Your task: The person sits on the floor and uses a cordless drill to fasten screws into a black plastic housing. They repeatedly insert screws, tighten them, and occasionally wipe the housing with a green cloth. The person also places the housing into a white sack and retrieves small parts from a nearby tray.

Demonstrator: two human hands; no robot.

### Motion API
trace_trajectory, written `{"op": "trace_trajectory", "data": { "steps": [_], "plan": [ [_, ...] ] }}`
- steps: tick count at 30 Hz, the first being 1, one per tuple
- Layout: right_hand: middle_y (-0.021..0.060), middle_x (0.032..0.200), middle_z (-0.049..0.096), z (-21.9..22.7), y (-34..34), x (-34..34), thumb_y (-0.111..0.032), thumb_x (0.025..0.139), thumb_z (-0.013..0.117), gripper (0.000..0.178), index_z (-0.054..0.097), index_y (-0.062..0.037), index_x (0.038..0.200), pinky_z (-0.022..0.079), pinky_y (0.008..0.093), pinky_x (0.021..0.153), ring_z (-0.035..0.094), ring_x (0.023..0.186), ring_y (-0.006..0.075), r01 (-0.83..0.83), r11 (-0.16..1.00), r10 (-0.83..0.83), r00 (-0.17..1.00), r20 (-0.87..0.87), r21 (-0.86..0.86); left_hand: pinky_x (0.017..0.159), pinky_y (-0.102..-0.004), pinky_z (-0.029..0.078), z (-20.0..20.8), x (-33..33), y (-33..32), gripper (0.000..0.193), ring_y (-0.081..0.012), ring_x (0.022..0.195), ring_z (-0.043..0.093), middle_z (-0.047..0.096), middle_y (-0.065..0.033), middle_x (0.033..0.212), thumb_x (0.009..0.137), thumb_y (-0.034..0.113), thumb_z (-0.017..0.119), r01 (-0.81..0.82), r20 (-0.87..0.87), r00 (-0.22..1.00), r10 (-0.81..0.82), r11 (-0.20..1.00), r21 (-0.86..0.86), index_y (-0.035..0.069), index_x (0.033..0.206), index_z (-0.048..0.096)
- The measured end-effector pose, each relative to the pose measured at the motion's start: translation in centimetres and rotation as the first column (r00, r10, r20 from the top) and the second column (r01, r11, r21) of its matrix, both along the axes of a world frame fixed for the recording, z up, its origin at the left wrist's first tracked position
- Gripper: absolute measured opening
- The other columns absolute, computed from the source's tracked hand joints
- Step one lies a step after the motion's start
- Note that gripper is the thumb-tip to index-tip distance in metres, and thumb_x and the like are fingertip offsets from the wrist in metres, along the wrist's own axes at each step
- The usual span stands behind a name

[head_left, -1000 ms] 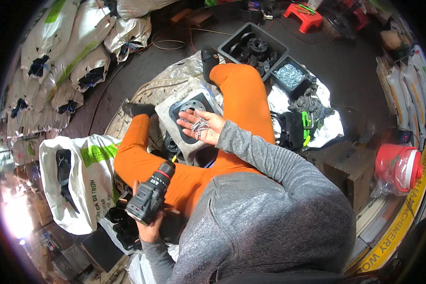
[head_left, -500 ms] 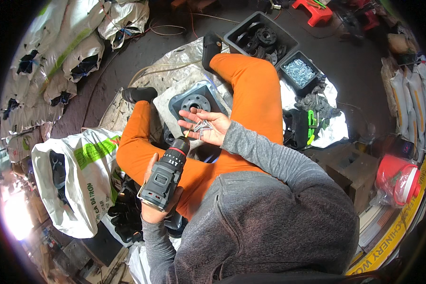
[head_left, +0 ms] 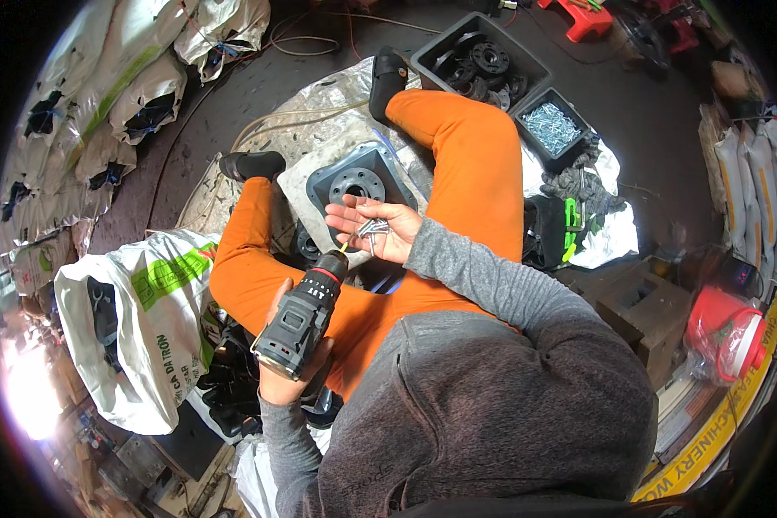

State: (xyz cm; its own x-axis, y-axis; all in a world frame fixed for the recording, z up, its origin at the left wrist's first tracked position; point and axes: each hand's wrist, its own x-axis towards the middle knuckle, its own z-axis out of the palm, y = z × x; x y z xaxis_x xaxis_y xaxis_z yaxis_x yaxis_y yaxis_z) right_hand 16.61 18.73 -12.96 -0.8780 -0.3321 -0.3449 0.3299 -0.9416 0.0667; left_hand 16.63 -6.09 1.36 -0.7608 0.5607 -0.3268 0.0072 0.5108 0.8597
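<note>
My left hand (head_left: 282,387) is wrapped round a grey-black cordless drill (head_left: 298,319), whose bit points up toward the fingers of my other hand. My right hand (head_left: 399,247) lies palm up, fingers loosely stretched, with several small silver screws (head_left: 373,228) resting in it. The drill's tip is close beside these screws; whether it touches one I cannot tell. Just beyond my right fingers, a round metal flange with holes (head_left: 356,183) sits in a grey square housing (head_left: 319,184) between my legs.
A grey bin (head_left: 527,79) of dark round parts stands at the far right, with a smaller box of screws (head_left: 551,128) next to it. Dark gloves (head_left: 578,192) lie right of my knee. A white sack (head_left: 104,345) stands at the left. A red bucket (head_left: 723,332) is at the right.
The screws in my right palm have shifted slightly, and the hand has tilted a little. The drill in my left hand has turned slightly and stays at nearly the same place.
</note>
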Motion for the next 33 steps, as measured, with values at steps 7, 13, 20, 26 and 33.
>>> {"op": "trace_trajectory", "data": {
  "steps": [7, 13, 20, 26, 33],
  "plan": [
    [0.0172, 0.129, 0.053, 0.2, -0.1, 0.1, -0.014, 0.096, 0.049, 0.026, 0.051, -0.0038, 0.119, 0.049, 0.0429, 0.096, 0.051, 0.123, 0.0295, -0.034, 0.998, 0.034, 0.999, -0.020, -0.051, 0.105, -0.0371, 0.037, -0.3, 0.1, -0.4, 0.080, -0.0256, 0.121, 0.050, 0.049, -0.0149, 0.133, 0.071, 0.013, 0.077, 0.017, -0.003, 1.000, -0.017, 1.000, 0.022, 0.000, 0.139, 0.037],
    [0.0118, 0.117, 0.061, -0.6, -0.1, 0.6, -0.016, 0.094, 0.055, 0.026, 0.054, -0.0051, 0.118, 0.052, 0.0386, 0.093, 0.059, 0.112, 0.0244, -0.095, 0.995, 0.095, 0.995, -0.015, 0.014, 0.105, -0.0389, 0.036, -0.3, -0.2, -1.3, 0.073, -0.0277, 0.123, 0.049, 0.049, -0.0156, 0.134, 0.071, 0.017, 0.077, -0.017, -0.079, 0.997, 0.020, 0.999, 0.027, 0.001, 0.134, 0.044],
    [0.0079, 0.114, 0.062, -0.8, -0.5, 0.8, -0.011, 0.093, 0.058, 0.030, 0.051, -0.0067, 0.122, 0.055, 0.0335, 0.088, 0.062, 0.104, 0.0185, -0.137, 0.973, 0.147, 0.988, -0.043, 0.188, 0.105, -0.0404, 0.036, 0.3, -0.5, -1.5, 0.072, -0.0283, 0.123, 0.049, 0.048, -0.0161, 0.135, 0.071, 0.022, 0.078, -0.013, -0.016, 1.000, 0.013, 1.000, -0.028, 0.001, 0.132, 0.047],
    [0.0102, 0.119, 0.061, -0.8, 0.3, 0.7, -0.012, 0.094, 0.054, 0.035, 0.049, -0.0041, 0.128, 0.055, 0.0346, 0.088, 0.061, 0.109, 0.0208, -0.189, 0.959, 0.216, 0.970, -0.114, 0.211, 0.106, -0.0403, 0.035, 0.2, -0.3, -1.2, 0.071, -0.0280, 0.125, 0.048, 0.047, -0.0166, 0.136, 0.072, 0.023, 0.079, -0.033, -0.003, 0.999, 0.034, 0.999, 0.042, 0.002, 0.132, 0.048],
    [0.0113, 0.119, 0.060, -1.0, 1.3, 0.7, -0.014, 0.095, 0.054, 0.040, 0.047, -0.0018, 0.132, 0.057, 0.0316, 0.083, 0.059, 0.112, 0.0223, -0.306, 0.914, 0.355, 0.920, -0.163, 0.268, 0.107, -0.0415, 0.033, 0.1, -0.9, -1.9, 0.072, -0.0295, 0.127, 0.044, 0.045, -0.0170, 0.138, 0.073, 0.026, 0.080, 0.002, 0.025, 1.000, -0.003, 0.998, 0.064, 0.003, 0.133, 0.047]
  ]
}}
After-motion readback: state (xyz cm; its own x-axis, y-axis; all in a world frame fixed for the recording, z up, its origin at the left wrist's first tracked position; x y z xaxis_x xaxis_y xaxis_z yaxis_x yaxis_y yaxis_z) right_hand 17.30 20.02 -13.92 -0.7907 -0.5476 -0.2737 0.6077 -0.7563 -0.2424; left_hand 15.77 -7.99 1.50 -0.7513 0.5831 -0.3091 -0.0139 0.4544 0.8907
